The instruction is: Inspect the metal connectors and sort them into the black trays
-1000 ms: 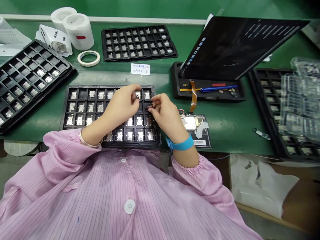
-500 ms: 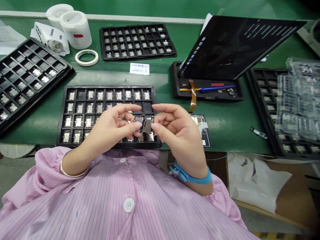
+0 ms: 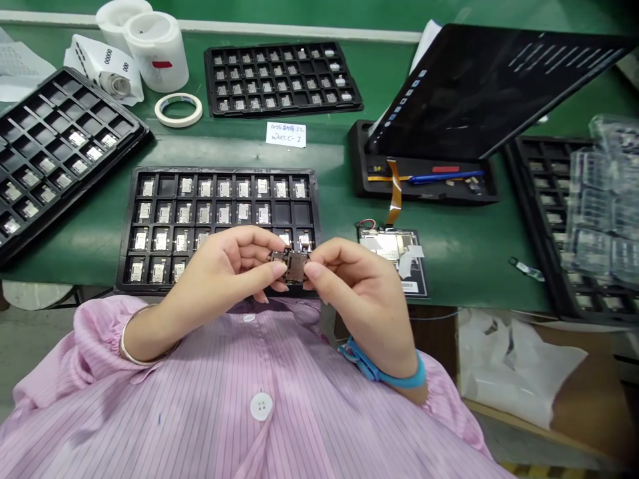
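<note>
A: Hands?
B: Left hand (image 3: 224, 269) and right hand (image 3: 357, 293) meet at lower centre of the frame, each pinching one small metal part (image 3: 290, 264) between fingertips, the two parts touching.
A: Where exactly?
B: Held above the near edge of the black compartment tray (image 3: 150, 174) on the green table (image 3: 449, 246). Tray mostly filled, a few cells bare.
A: Around it?
B: Tape ring (image 3: 178, 109) upper left, tilted dark screen (image 3: 489, 86) upper right.
</note>
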`<state>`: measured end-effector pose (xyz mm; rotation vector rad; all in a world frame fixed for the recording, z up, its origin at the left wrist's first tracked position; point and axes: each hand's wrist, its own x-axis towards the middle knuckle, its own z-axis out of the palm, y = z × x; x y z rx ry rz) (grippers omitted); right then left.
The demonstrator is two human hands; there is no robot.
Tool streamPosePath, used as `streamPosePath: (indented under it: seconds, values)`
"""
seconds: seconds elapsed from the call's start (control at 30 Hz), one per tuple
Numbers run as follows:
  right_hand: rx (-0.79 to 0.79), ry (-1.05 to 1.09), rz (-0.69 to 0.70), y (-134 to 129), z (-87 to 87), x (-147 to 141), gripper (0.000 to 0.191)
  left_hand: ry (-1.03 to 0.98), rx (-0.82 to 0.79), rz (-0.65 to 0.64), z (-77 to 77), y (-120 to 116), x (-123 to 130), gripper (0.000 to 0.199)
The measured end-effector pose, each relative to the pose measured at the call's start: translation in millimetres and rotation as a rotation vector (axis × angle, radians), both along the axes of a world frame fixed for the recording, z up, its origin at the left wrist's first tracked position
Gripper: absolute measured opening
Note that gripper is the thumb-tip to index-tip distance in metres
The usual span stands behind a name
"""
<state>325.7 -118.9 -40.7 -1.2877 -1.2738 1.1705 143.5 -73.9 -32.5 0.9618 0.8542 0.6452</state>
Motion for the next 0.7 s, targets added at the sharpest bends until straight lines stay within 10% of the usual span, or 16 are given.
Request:
streamPosePath:
  seconds: [0.7]
  values:
    - [-0.008,-0.096,-0.109,-1.3,-0.5,-1.1,0.019,-0.052,-0.099,-0.032,2.7,-3.6,-3.9,0.017]
